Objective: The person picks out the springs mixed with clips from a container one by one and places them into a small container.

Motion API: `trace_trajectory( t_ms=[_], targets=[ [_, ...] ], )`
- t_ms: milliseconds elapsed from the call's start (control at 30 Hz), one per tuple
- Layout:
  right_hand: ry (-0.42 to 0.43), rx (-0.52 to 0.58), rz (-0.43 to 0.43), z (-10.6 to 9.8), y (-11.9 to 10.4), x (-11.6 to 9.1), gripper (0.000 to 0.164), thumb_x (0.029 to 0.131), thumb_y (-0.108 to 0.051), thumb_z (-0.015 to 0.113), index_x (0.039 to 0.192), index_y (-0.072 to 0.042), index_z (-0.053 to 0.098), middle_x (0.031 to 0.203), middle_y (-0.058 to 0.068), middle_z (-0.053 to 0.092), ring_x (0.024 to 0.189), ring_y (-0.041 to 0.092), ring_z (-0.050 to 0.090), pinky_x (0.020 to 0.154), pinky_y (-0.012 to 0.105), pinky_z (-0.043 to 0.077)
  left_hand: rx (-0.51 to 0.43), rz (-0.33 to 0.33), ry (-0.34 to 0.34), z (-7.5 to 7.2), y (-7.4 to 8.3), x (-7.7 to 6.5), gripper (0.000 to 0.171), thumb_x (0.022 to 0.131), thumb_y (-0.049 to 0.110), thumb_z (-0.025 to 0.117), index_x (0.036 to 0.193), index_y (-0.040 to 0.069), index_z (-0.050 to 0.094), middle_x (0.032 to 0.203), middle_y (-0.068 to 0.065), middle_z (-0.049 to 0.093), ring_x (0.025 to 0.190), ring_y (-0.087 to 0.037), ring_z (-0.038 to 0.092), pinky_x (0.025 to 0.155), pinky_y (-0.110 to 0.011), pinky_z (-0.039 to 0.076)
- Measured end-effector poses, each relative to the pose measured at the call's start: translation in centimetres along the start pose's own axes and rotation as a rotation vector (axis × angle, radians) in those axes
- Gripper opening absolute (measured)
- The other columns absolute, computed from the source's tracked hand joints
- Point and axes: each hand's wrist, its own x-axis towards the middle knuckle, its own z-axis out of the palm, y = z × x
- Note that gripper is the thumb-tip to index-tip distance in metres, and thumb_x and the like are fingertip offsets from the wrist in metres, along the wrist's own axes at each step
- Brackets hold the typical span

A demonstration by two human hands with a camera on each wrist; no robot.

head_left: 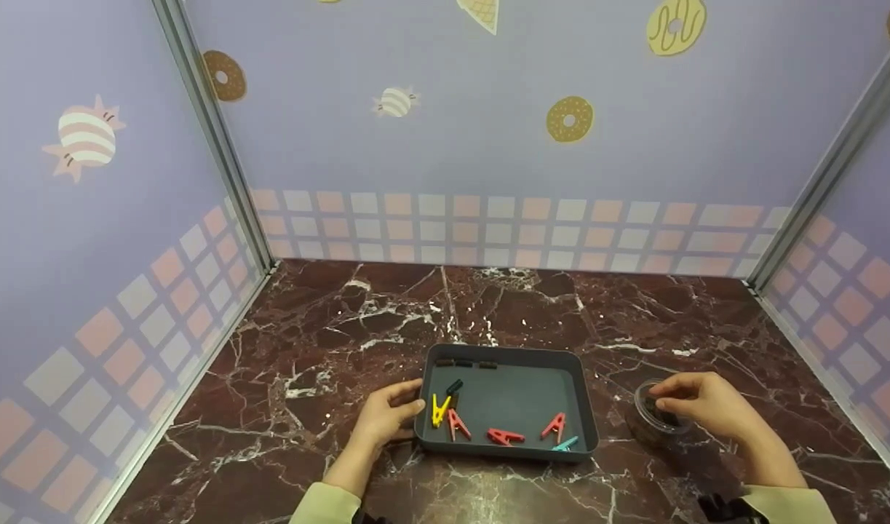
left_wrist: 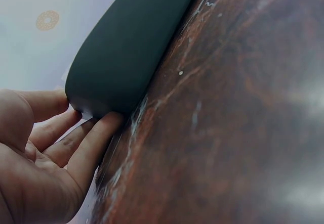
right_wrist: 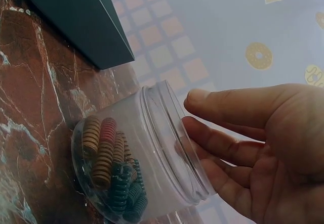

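Observation:
My left hand (head_left: pixel 383 416) is at the left side of a dark grey tray (head_left: pixel 506 354), its fingertips touching the tray's outer wall near a corner. Inside the tray lie a yellow clothespin (head_left: pixel 439 411), three red clothespins (head_left: pixel 504 436), a light blue clothespin (head_left: pixel 565 444) and several small dark ribbed pieces (head_left: pixel 487 365). To the right of the tray, a clear round jar (right_wrist: pixel 147 128) stands on the table. Small ribbed cylinders (right_wrist: pixel 105 158) in brown, red and teal lie at its bottom. My right hand (head_left: pixel 706 404) is at the jar's mouth, fingers reaching over the rim, nothing visible between them.
The table (head_left: pixel 284 437) has a dark red marble pattern with white veins. Purple walls printed with sweets and squares enclose it at the back (head_left: pixel 474 160), left (head_left: pixel 52 255) and right.

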Motion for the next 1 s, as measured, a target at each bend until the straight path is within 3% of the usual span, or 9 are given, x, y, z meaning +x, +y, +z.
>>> trace_trajectory(
  t_ms=[233, 433, 733, 900, 1000],
  targets=[
    [0.013, 0.022, -0.018, -0.1, -0.1, 0.1, 0.025, 0.095, -0.019, 0.074, 0.112, 0.0, 0.076, 0.112, 0.022, 0.075, 0.084, -0.003, 0.068, 0.068, 0.021, 0.058, -0.011, -0.005, 0.004, 0.1, 0.0, 0.0, 0.048, 0.098, 0.006, 0.068, 0.144, -0.002, 0.057, 0.142, -0.034, 0.056, 0.108, -0.037, 0.073, 0.074, -0.043, 0.067],
    [0.041, 0.043, -0.006, -0.2, -0.8, 0.2, 0.026, 0.095, -0.017, 0.074, 0.114, 0.001, 0.075, 0.108, 0.019, 0.076, 0.072, 0.003, 0.063, 0.057, 0.024, 0.054, -0.021, -0.002, 0.004, 0.1, -0.1, 0.1, 0.048, 0.097, 0.006, 0.068, 0.143, -0.003, 0.057, 0.141, -0.034, 0.057, 0.105, -0.036, 0.074, 0.073, -0.043, 0.067],
    [0.025, 0.137, 0.004, 0.1, -2.2, 1.2, 0.03, 0.095, -0.02, 0.075, 0.118, -0.001, 0.074, 0.113, 0.021, 0.074, 0.077, 0.007, 0.067, 0.063, 0.026, 0.058, 0.004, 0.011, 0.014, 0.0, 0.0, 0.1, 0.047, 0.097, 0.007, 0.069, 0.142, -0.003, 0.058, 0.141, -0.034, 0.057, 0.106, -0.036, 0.074, 0.073, -0.041, 0.067],
    [0.034, 0.113, -0.06, 0.7, -3.0, 2.0, 0.026, 0.095, -0.019, 0.075, 0.115, -0.003, 0.075, 0.114, 0.024, 0.074, 0.083, 0.009, 0.072, 0.067, 0.022, 0.057, 0.067, 0.049, 0.033, 0.0, 0.0, 0.1, 0.046, 0.096, 0.008, 0.071, 0.139, -0.003, 0.061, 0.137, -0.032, 0.061, 0.114, -0.038, 0.07, 0.08, -0.039, 0.066],
    [0.031, 0.093, -0.086, 1.2, -3.4, 2.6, 0.025, 0.095, -0.019, 0.075, 0.115, -0.003, 0.075, 0.112, 0.022, 0.075, 0.081, 0.008, 0.071, 0.066, 0.023, 0.058, 0.041, 0.03, 0.022, 0.0, 0.0, 0.1, 0.047, 0.096, 0.007, 0.071, 0.141, -0.003, 0.06, 0.139, -0.033, 0.059, 0.113, -0.039, 0.071, 0.078, -0.041, 0.067]
  ],
)
